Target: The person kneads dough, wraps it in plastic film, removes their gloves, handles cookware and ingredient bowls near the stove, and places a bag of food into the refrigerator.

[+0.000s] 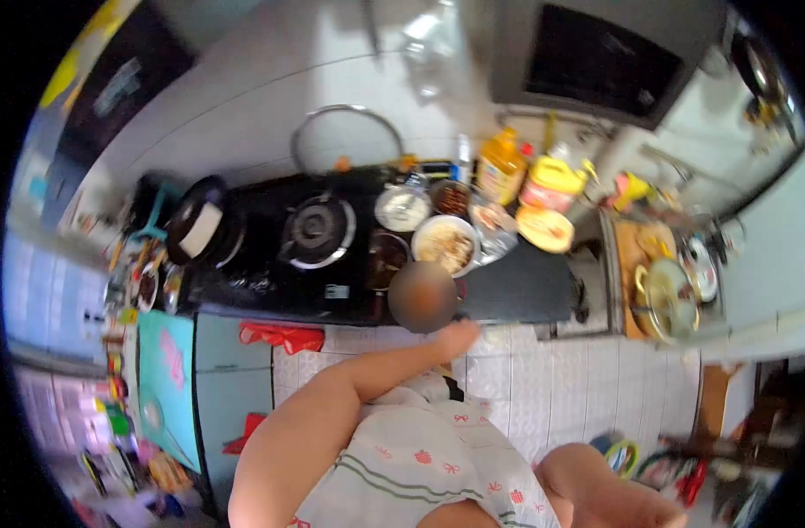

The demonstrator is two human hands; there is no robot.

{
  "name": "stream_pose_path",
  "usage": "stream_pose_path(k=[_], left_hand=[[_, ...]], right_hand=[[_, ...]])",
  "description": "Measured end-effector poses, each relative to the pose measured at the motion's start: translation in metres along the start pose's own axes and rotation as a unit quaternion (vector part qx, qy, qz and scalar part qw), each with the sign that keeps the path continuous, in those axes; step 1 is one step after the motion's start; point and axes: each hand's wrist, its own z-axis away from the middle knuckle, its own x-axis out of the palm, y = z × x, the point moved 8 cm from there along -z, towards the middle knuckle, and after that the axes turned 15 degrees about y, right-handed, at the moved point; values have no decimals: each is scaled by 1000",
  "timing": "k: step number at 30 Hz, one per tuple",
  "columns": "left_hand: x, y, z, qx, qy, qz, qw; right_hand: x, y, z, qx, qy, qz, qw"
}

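My left hand point(459, 339) is at the front edge of the black counter, beside a round, blurred, reddish-brown shape point(423, 297) that I cannot make out. Its fingers are too indistinct to show whether they grip anything. My right arm point(587, 484) runs off at the lower right, and its hand does not show. Just behind the blurred shape sits a white bowl point(445, 246) of pale, chopped-looking food. Around it are a bowl of white contents point(402, 209), a dark bowl of reddish-brown pieces point(451, 196) and a dark container point(388, 258).
A gas burner point(319, 231) and a dark wok point(205, 222) stand to the left. Yellow bottles point(501, 167), a plastic bag point(497, 233) and a yellow bowl point(545, 229) are at the back right. A pot point(669, 304) stands farther right. Red bags point(284, 337) hang below the counter.
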Motion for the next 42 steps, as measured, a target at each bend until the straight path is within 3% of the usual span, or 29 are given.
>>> stream_pose_path(k=[2, 3, 5, 9, 11, 14, 17, 19, 22, 26, 27, 29, 31, 33, 34, 37, 38, 40, 42], left_hand=[[-32, 20, 35, 4, -50, 96, 994], [-51, 25, 53, -17, -118, 104, 987], [-42, 3, 91, -6, -137, 100, 986], [-122, -41, 154, -146, -119, 12, 982], [-147, -61, 189, -205, -67, -7, 977], [-164, -83, 244, -294, -20, -1, 956], [-137, -110, 295, -300, 20, 24, 953], [-149, -120, 319, -357, 24, 55, 932], [-176, -138, 360, -382, 49, 53, 921], [-223, -183, 424, -367, 20, 31, 929], [-233, -201, 446, -398, 24, 21, 917], [-247, -234, 497, -458, 31, 4, 889], [-271, -257, 539, -444, 39, -17, 895], [-306, -271, 582, -542, 40, -32, 839], [-322, -279, 606, -589, 38, -44, 806], [-299, -306, 672, -604, 73, -34, 793], [-295, -309, 685, -607, 41, -35, 793], [-285, -309, 704, -613, -19, -31, 789], [-289, -304, 714, -649, 20, 3, 760]], right_hand=[[-29, 10, 57, 158, -24, 132, 978], [-16, 31, 84, 240, -95, 136, 956], [6, 68, 148, 381, -250, 171, 874], [11, 70, 291, 465, -344, 112, 808], [24, 65, 337, 484, -379, 92, 783], [81, 59, 371, 564, -452, 58, 689], [147, 51, 400, 462, -516, -56, 720], [206, 44, 405, 402, -530, -105, 739], [292, 23, 408, 308, -651, -126, 682], [387, -11, 441, 411, -521, -155, 732], [407, -19, 460, 407, -569, -146, 700], [454, -27, 473, 449, -536, -118, 705], [491, -30, 486, 473, -525, -104, 700], [527, -30, 504, 488, -523, -110, 690], [547, -25, 503, 448, -521, -108, 718], [602, 15, 516, 372, -532, -52, 759], [617, 36, 527, 348, -532, -30, 771], [640, 89, 579, 415, -527, -16, 742], [657, 139, 651, 483, -575, 19, 660]])
